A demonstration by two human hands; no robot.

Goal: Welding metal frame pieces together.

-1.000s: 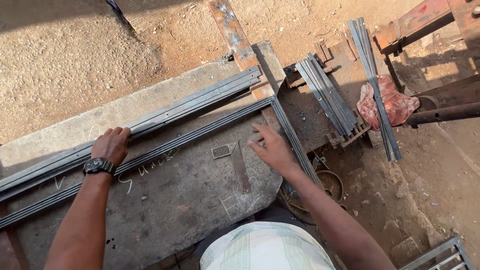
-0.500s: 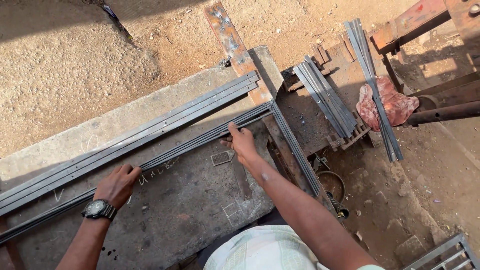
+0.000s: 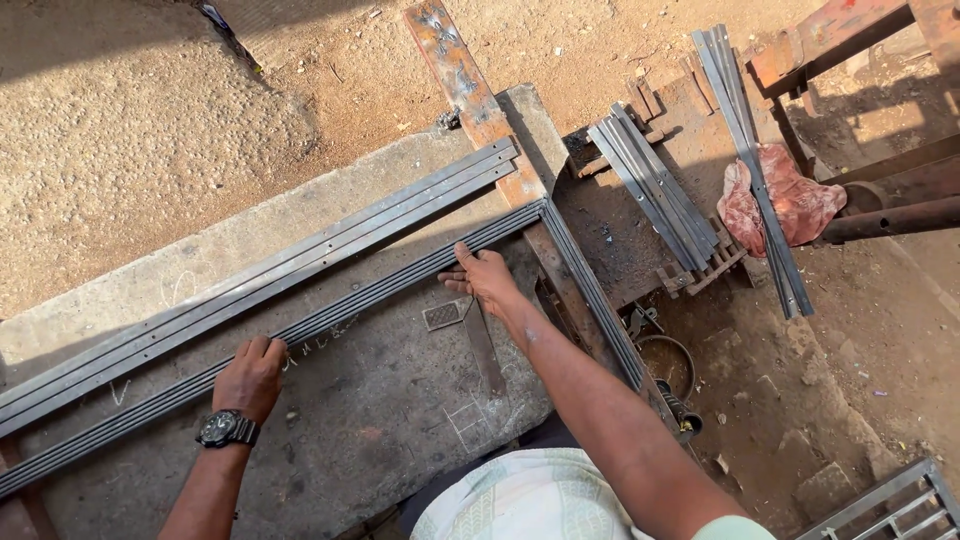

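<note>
I see bare slab between my hands in the lower middle, broken only by a small metal plate. Long steel bars block the way toward the upper left.

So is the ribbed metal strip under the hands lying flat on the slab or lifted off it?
Flat. The ribbed strip lies along the concrete slab with no visible gap, left hand and right hand resting on it.
</note>
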